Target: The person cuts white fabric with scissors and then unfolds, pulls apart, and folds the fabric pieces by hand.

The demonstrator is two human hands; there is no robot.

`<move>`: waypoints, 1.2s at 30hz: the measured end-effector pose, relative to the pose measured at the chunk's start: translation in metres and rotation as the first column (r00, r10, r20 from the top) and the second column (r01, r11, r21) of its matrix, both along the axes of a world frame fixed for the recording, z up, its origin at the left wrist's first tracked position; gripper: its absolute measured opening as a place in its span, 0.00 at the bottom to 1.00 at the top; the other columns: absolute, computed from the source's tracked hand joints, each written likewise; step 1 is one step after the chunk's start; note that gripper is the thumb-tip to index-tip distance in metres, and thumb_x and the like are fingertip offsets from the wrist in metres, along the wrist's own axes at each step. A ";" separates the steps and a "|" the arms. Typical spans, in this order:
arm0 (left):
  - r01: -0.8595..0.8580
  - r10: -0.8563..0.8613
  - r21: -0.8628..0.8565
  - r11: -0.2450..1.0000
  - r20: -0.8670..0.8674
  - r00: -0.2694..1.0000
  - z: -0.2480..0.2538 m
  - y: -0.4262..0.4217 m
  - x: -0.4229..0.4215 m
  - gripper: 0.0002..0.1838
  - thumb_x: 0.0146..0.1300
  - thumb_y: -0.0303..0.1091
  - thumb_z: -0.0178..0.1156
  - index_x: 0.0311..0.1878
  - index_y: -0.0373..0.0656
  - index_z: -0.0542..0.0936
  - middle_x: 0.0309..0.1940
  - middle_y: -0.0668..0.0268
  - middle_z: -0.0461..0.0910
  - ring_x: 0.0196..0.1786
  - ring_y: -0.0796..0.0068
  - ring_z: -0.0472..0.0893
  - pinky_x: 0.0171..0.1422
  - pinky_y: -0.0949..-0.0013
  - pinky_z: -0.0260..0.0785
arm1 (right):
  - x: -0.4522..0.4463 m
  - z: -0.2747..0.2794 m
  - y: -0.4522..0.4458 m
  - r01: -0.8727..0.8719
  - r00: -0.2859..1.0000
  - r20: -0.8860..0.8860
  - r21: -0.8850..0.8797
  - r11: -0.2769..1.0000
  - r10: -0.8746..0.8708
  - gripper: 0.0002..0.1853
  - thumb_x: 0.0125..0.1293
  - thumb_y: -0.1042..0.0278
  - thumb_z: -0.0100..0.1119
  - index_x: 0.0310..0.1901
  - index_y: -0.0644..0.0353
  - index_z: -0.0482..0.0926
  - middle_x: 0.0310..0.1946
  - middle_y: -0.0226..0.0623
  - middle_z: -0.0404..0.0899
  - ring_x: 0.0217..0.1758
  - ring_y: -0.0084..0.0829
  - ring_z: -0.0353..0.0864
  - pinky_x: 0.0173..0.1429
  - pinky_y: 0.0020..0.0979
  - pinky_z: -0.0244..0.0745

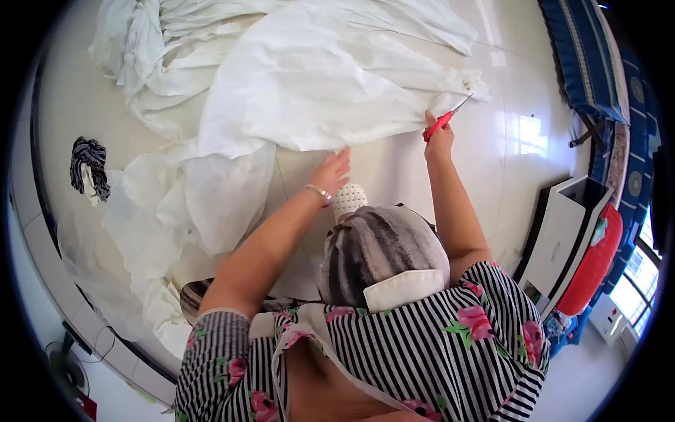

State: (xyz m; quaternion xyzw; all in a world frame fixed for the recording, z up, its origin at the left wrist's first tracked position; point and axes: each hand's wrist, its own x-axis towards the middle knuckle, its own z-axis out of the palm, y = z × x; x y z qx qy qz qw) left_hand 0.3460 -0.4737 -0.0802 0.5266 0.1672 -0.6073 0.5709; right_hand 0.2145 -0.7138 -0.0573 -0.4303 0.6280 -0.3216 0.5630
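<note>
A pair of scissors with red handles (439, 126) is in my right hand (440, 144), its metal blades pointing up and to the right. My right hand is at the right end of the large white cloth (302, 84), by its frayed, bunched corner (465, 81); whether the fingers also pinch the cloth I cannot tell. My left hand (332, 172) has its fingers stretched out, just below the cloth's lower edge and above a white woven slipper (348, 199). A bracelet is on the left wrist. Nothing shows in the left hand.
Thin white cloth (151, 232) spreads over the tiled floor (506, 133) at left. A dark striped cloth bundle (89, 169) lies farther left. On the right stand a white drawer cabinet (559, 239), a red cushion (594, 264) and blue furniture (583, 56). A fan (65, 369) is at lower left.
</note>
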 end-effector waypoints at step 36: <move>-0.207 0.232 0.199 0.958 -0.109 0.967 -0.017 -0.040 -0.008 0.22 0.52 0.34 0.69 0.43 0.30 0.71 0.36 0.54 0.76 0.36 0.66 0.79 0.38 0.74 0.78 | -0.095 0.043 0.137 -0.759 0.544 0.228 0.543 0.359 0.807 0.30 0.62 0.32 0.42 0.35 0.58 0.70 0.29 0.27 0.67 0.32 0.23 0.67 0.42 0.24 0.65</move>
